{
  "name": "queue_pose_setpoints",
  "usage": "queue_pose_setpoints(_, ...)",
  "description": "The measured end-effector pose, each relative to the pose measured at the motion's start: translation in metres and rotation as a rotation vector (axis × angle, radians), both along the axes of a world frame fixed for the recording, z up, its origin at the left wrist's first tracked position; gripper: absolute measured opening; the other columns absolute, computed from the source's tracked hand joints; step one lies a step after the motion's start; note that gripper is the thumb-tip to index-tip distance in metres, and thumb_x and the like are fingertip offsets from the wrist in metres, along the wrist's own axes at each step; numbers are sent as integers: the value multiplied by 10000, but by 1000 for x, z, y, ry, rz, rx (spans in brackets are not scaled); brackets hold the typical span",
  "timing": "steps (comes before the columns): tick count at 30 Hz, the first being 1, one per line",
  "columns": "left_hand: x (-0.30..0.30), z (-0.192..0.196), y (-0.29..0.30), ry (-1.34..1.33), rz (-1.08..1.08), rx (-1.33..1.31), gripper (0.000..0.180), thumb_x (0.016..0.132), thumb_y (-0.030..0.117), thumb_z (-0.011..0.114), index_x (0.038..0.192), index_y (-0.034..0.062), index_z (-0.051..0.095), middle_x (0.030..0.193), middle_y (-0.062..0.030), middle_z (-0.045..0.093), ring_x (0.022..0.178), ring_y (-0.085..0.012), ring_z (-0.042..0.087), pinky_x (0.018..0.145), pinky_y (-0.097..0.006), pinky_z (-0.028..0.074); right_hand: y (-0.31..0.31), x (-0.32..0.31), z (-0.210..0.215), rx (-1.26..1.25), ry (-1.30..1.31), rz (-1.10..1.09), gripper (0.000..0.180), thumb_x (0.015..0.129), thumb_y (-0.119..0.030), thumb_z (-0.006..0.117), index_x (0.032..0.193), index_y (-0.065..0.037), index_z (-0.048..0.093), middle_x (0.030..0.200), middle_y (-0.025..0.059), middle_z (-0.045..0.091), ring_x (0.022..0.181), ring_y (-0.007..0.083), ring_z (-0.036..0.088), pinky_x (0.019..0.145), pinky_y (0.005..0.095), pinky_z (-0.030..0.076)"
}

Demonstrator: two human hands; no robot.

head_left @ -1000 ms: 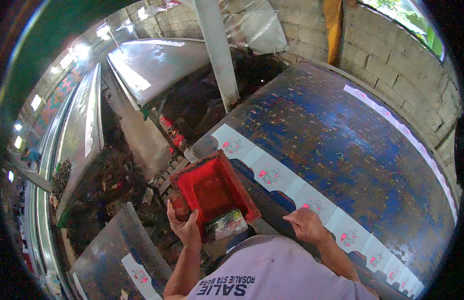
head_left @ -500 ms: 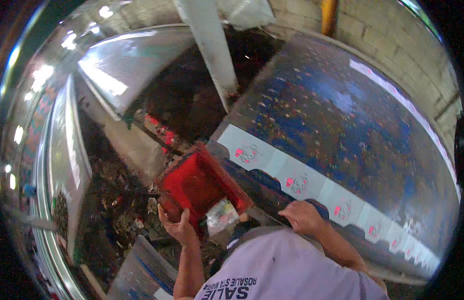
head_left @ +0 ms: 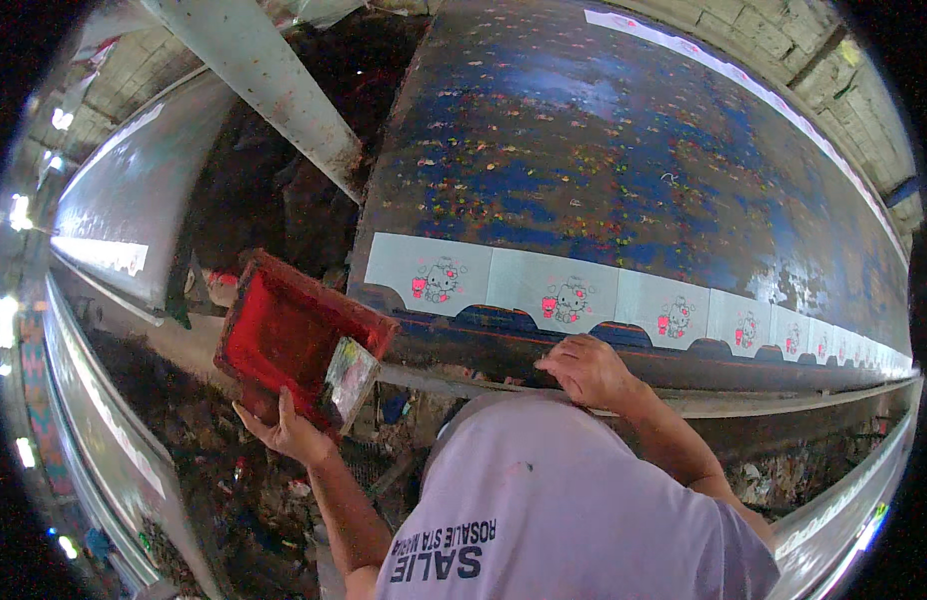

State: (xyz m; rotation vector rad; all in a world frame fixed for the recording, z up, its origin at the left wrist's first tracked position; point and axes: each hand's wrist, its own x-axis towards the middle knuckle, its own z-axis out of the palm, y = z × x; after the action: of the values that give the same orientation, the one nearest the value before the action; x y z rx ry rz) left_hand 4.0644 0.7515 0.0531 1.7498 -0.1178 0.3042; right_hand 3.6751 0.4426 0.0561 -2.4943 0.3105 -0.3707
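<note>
"Fingers of the left hand (head_left: 302,438) grip what?"

"One near edge of a shallow, red, square-cornered frame (head_left: 289,340), by the left end of the long, dark, paint-flecked table (head_left: 504,180)."

"Right hand (head_left: 589,374)?"

"Loosely curled near the table; I can't tell whether it's holding anything."

"Writing?"

"Dark, upside-down lettering across the pale lilac shirt (head_left: 554,470)."
</note>
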Motion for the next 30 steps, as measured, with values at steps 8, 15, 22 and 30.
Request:
queue_pose_setpoints(8,11,60,-41,-51,-264,171,966,976,3,854,1807,70,367,1808,-169,416,1598,-335,479,1320,-511,437,3,-3,-12,77,-125,-213,377,856,42,770,1215,-68,807,1101,114,801,1072,374,761,991,513,626)
queue_pose_setpoints(15,26,21,-125,-56,-658,258,1028,932,-57,868,1817,64,360,1833,-168,381,1639,-327,444,1334,-470,427,63,39,-19,428,-277,-431,451,946,-9,817,1389,-69,761,1300,159,770,1266,398,725,1103,494,601)
queue_pose_setpoints(22,43,-35,-173,97,-1019,127,1055,910,-29,908,1815,61,373,1854,-171,376,1647,-307,452,1335,-445,425,110,108,-35,639,-279,-751,560,1034,26,748,1579,-37,634,1592,167,620,1475,295,626,1153,421,574)
queue_pose_setpoints(30,50,-74,-162,23,-1108,106,1016,960,100,928,1791,-32,359,1835,-241,401,1676,-373,428,1367,-477,360,153,144,-28,536,-248,-981,565,1024,-1,772,1573,-39,643,1611,179,609,1486,297,624,1183,441,559)
